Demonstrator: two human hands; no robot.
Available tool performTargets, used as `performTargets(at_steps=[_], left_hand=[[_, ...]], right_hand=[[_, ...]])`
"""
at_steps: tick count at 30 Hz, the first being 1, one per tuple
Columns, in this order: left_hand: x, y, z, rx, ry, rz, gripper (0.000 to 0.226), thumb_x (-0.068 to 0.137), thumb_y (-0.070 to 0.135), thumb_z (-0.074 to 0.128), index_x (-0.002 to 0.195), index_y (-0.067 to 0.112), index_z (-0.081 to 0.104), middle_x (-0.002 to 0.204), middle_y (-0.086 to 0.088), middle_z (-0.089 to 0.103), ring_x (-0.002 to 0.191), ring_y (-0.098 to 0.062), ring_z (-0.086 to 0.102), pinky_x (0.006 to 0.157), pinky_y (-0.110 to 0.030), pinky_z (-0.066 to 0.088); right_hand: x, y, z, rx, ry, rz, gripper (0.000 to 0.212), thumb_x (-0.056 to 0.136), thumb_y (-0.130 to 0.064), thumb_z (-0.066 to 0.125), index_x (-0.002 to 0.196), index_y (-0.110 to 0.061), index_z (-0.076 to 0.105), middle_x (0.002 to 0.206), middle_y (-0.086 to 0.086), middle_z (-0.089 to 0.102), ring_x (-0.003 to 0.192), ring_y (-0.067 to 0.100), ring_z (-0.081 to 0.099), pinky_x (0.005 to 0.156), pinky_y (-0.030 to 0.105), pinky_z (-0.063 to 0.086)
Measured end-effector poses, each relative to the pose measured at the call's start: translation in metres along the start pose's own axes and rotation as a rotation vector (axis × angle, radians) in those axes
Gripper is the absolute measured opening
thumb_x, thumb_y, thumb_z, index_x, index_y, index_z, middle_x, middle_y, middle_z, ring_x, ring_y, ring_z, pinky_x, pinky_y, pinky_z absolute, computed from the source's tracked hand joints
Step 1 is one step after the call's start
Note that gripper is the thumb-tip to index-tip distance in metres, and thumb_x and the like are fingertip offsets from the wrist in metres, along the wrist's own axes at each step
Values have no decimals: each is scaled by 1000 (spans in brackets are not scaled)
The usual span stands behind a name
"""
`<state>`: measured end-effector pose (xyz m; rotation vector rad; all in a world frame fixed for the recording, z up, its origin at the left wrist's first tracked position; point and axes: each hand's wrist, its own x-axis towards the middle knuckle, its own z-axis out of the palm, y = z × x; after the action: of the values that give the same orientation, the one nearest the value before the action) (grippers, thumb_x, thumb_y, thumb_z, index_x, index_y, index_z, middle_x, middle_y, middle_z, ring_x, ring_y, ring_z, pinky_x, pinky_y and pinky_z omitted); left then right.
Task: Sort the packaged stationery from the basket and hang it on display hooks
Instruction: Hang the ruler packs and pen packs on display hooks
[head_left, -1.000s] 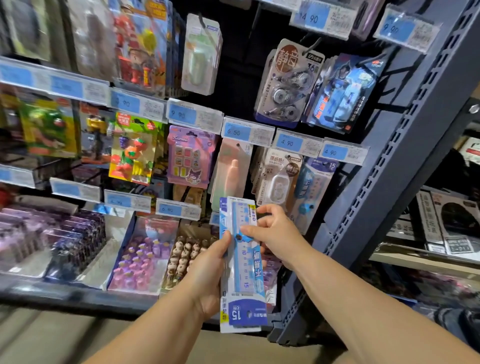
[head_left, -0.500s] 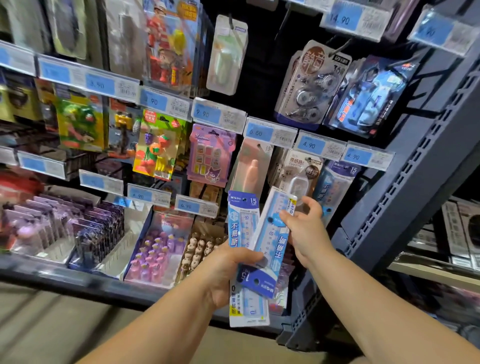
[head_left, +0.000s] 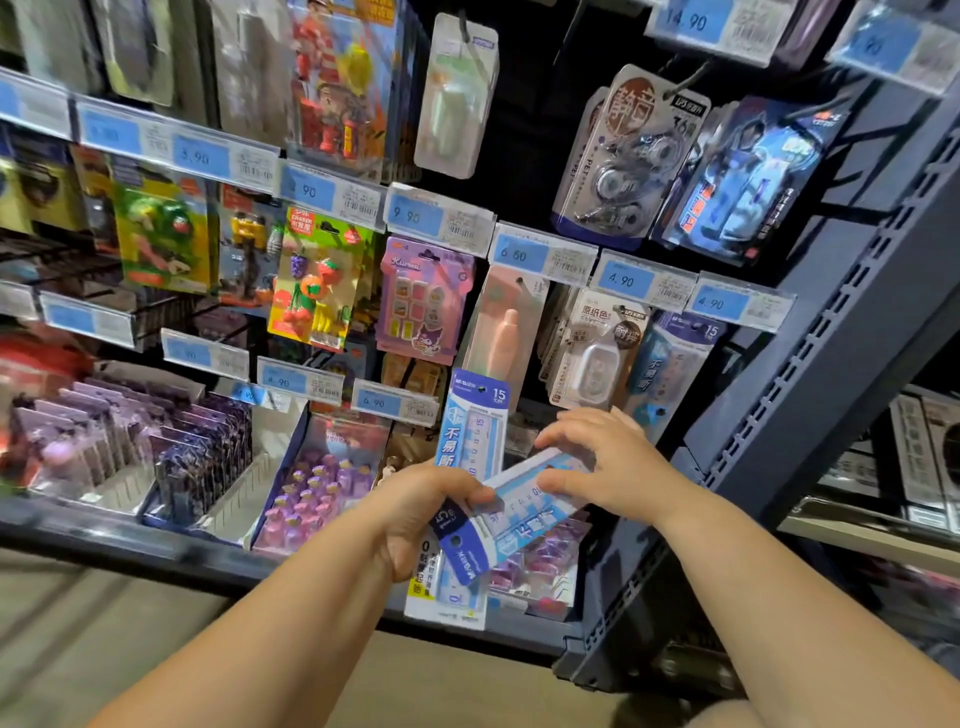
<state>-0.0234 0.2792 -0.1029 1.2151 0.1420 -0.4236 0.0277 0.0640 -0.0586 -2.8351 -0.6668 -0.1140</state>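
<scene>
The left hand (head_left: 415, 514) is curled round the lower half of an upright ruler pack (head_left: 475, 415), a blue-and-white card marked 15 cm, which stands in front of the display's bottom shelf. Across that pack lies a tilted ruler pack (head_left: 519, 514) of the same kind, its dark blue header low and to the left, just beside the left thumb, its other end rising to the right. The right hand (head_left: 608, 462), to the right of the upright ruler pack, holds that raised end, thumb on the near face and fingers bent over the far edge (how firmly is hard to judge through the blur). Directly above the upright ruler pack hangs a pink pen pack (head_left: 509, 322), and up and to the left of it a purple sticker card (head_left: 426, 301). To the upper right hang a correction tape pack (head_left: 597, 353) and, further right, a hanging ruler pack (head_left: 675, 364). Left of the upright ruler pack's top sits a price tag reading 6.90 (head_left: 395, 402); lower left is a tray of purple erasers (head_left: 322, 483).
</scene>
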Motion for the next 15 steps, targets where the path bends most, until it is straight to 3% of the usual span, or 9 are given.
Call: performTargets(at_steps=[2, 4, 8, 12, 15], left_hand=[[1, 1, -3, -27, 6, -7, 24, 79, -4, 66, 103, -2, 63, 84, -16, 74, 67, -25, 70, 56, -30, 56], [2, 3, -5, -61, -16, -13, 28, 81, -2, 65, 109, -2, 61, 86, -18, 74, 67, -26, 71, 54, -31, 57], [3, 6, -3, -134, -31, -7, 14, 87, 3, 56, 99, 5, 63, 75, -14, 73, 65, -23, 70, 63, -34, 56], [6, 3, -1, -127, 45, 44, 10, 89, 3, 56, 86, 2, 66, 65, -9, 65, 69, -17, 55, 42, -16, 40], [5, 4, 3, -163, 105, 65, 6, 88, 2, 59, 84, 3, 64, 63, -7, 64, 61, -16, 52, 43, -16, 37]], right_hand=[[0, 1, 1, 52, 9, 9, 43, 67, -67, 66, 95, -35, 64, 95, -10, 56, 96, 5, 50, 97, 32, 30], [-1, 0, 1, 136, 12, -2, 23, 76, -46, 77, 82, -31, 61, 87, -8, 53, 81, 1, 48, 78, 27, 38], [-6, 5, 0, 227, 46, 108, 22, 80, -40, 75, 75, -25, 60, 86, -5, 57, 79, 9, 55, 68, 30, 45], [-5, 14, 2, 194, 131, 247, 28, 85, -48, 66, 69, -27, 56, 72, -8, 57, 66, 7, 53, 60, 29, 39], [-5, 11, 1, 196, 20, 256, 25, 90, -46, 60, 74, -28, 56, 76, -11, 57, 72, 6, 52, 65, 26, 39]])
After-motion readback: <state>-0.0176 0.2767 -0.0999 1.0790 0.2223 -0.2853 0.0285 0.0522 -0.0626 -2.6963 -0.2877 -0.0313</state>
